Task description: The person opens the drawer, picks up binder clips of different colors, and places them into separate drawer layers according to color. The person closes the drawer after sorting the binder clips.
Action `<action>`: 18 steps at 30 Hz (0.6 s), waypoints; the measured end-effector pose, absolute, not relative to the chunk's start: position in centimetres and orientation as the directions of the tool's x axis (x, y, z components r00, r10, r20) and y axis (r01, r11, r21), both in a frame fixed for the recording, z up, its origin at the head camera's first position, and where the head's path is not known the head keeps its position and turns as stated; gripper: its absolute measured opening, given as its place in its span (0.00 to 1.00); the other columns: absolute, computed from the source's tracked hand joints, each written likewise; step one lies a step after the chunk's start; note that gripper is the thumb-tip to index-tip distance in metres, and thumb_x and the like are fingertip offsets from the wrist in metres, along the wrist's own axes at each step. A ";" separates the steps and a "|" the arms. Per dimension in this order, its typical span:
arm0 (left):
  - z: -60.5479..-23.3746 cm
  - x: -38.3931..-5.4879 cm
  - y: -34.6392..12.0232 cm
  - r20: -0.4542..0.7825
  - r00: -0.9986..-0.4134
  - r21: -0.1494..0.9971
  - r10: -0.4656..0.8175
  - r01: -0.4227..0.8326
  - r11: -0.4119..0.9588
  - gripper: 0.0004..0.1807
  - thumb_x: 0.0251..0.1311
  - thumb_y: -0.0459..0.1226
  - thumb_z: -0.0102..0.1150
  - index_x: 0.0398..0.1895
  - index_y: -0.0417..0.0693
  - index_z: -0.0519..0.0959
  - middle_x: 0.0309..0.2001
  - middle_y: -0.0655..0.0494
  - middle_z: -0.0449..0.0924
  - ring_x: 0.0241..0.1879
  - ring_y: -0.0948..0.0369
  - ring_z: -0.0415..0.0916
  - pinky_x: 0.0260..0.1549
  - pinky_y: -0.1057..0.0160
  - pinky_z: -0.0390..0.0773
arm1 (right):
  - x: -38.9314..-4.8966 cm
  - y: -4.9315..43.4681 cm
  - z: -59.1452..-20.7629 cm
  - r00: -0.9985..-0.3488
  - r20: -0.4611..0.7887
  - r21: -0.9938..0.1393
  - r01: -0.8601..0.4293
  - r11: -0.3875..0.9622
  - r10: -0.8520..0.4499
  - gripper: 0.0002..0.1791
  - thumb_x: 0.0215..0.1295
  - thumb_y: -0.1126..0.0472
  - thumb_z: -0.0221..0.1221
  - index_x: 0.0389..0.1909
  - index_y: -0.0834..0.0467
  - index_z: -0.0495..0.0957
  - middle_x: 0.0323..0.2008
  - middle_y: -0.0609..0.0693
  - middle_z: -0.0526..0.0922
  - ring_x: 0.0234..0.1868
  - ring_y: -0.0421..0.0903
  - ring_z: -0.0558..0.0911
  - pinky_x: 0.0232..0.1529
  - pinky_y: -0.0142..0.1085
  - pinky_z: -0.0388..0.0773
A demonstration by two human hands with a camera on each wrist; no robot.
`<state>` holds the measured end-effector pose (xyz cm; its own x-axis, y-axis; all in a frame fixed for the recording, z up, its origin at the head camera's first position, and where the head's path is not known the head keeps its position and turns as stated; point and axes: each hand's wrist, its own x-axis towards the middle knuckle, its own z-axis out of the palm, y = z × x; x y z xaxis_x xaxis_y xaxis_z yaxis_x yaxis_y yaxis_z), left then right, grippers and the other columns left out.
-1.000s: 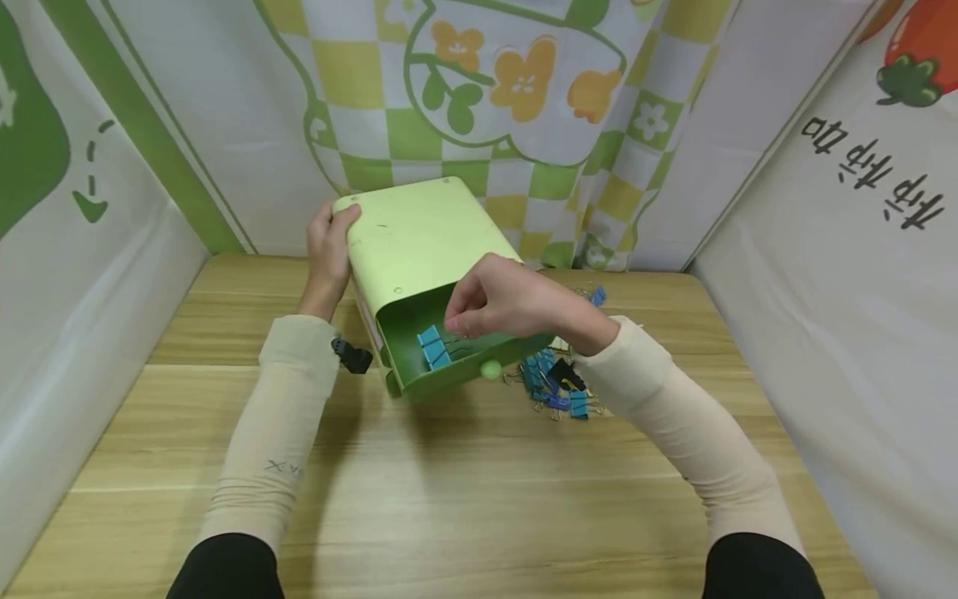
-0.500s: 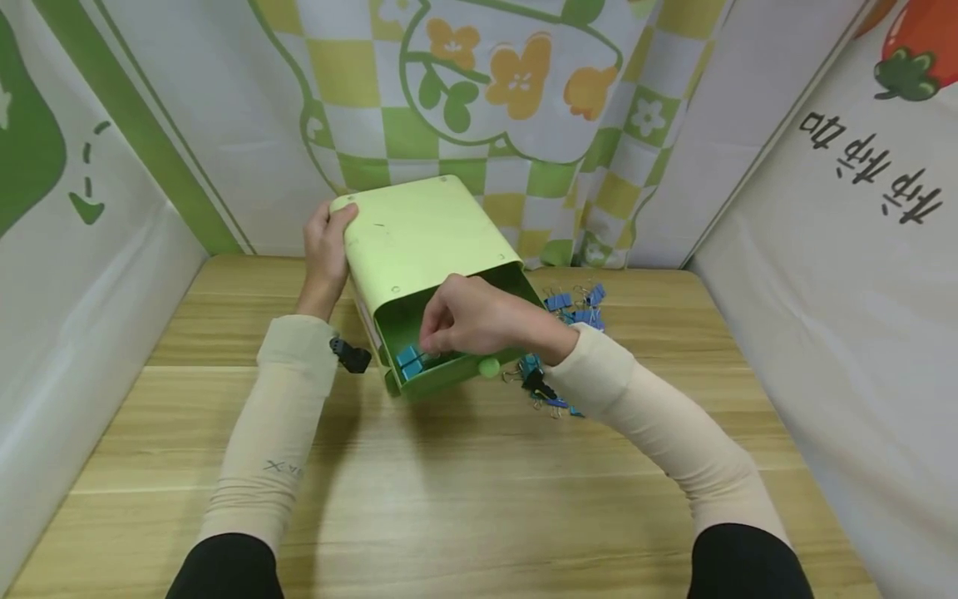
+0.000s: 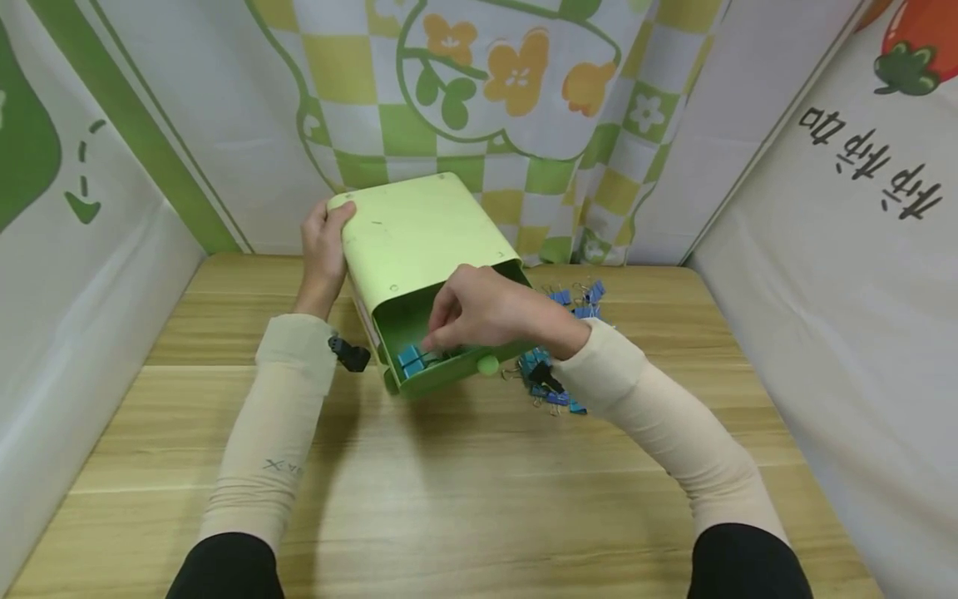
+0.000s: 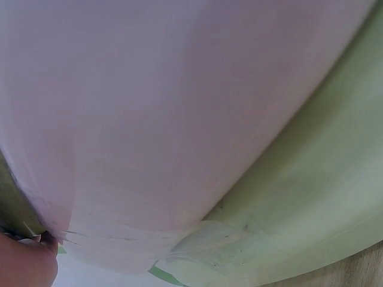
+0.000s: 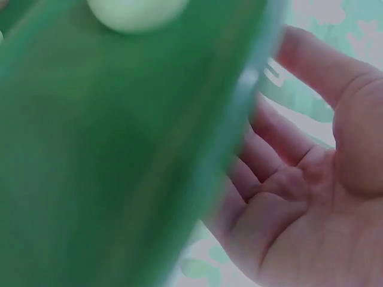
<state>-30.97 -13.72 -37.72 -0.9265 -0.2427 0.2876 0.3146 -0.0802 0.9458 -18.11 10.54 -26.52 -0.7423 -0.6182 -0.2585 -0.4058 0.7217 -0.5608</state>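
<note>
My left hand point(image 3: 323, 254) grips the rear left corner of a yellow-green drawer box point(image 3: 427, 237), thumb on top. Its pale side panel point(image 4: 131, 119) fills most of the left wrist view. Out of the box's front juts a dark green drawer point(image 3: 441, 381) with a round knob point(image 3: 487, 365). Over this drawer, my right hand point(image 3: 497, 309) reaches in and pinches the wire handle of a blue binder clip point(image 3: 411, 361) near the front left corner. In the right wrist view the drawer front hides the fingertips point(image 5: 293, 48) and the clip.
Several more blue binder clips point(image 3: 557, 399) lie in a loose pile on the wooden table point(image 3: 479, 499), right of the box, partly behind the right forearm. A checkered curtain point(image 3: 419, 125) hangs behind the box, and white cloth walls point(image 3: 831, 333) stand at both sides.
The right hand and the blue binder clip have moved left and down toward the drawer's front corner, then slightly back. My left hand keeps its grip on the box.
</note>
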 end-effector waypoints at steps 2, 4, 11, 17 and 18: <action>-37.7 -31.0 -13.7 0.287 -0.926 0.947 -0.246 0.313 -0.074 0.12 0.74 0.44 0.56 0.49 0.47 0.81 0.33 0.61 0.79 0.24 0.68 0.74 0.28 0.71 0.76 | -18.0 11.1 -26.0 -0.756 -0.217 -0.568 -0.417 0.710 -0.618 0.05 0.68 0.52 0.71 0.36 0.48 0.92 0.34 0.41 0.91 0.38 0.38 0.88 0.45 0.35 0.85; -37.7 -30.9 -13.7 0.289 -0.924 0.947 -0.250 0.313 -0.064 0.12 0.74 0.45 0.56 0.49 0.48 0.81 0.33 0.61 0.79 0.25 0.68 0.74 0.29 0.71 0.76 | -17.9 11.7 -25.3 -0.770 -0.178 -0.572 -0.426 0.701 -0.613 0.05 0.68 0.52 0.71 0.37 0.48 0.92 0.34 0.41 0.92 0.38 0.38 0.89 0.46 0.36 0.85; -37.8 -31.0 -13.7 0.297 -0.917 0.944 -0.266 0.324 -0.066 0.09 0.72 0.44 0.57 0.46 0.51 0.82 0.33 0.62 0.78 0.26 0.68 0.73 0.31 0.71 0.75 | -16.7 14.5 -23.0 -0.812 -0.088 -0.596 -0.421 0.684 -0.577 0.05 0.68 0.52 0.71 0.39 0.48 0.92 0.37 0.45 0.93 0.39 0.41 0.89 0.44 0.38 0.84; -37.8 -31.0 -13.7 0.299 -0.917 0.944 -0.265 0.324 -0.057 0.11 0.73 0.44 0.57 0.48 0.49 0.82 0.34 0.62 0.78 0.28 0.68 0.74 0.33 0.71 0.76 | -15.2 17.1 -22.2 -0.852 -0.054 -0.602 -0.389 0.698 -0.521 0.04 0.68 0.53 0.71 0.39 0.48 0.92 0.37 0.46 0.92 0.38 0.45 0.88 0.41 0.39 0.82; -37.9 -31.0 -13.7 0.298 -0.917 0.944 -0.264 0.324 -0.059 0.12 0.73 0.44 0.57 0.48 0.48 0.82 0.34 0.62 0.79 0.28 0.68 0.74 0.33 0.71 0.76 | -15.0 17.5 -22.1 -0.858 -0.053 -0.602 -0.382 0.702 -0.512 0.04 0.68 0.53 0.71 0.40 0.48 0.91 0.37 0.46 0.92 0.38 0.46 0.88 0.41 0.39 0.82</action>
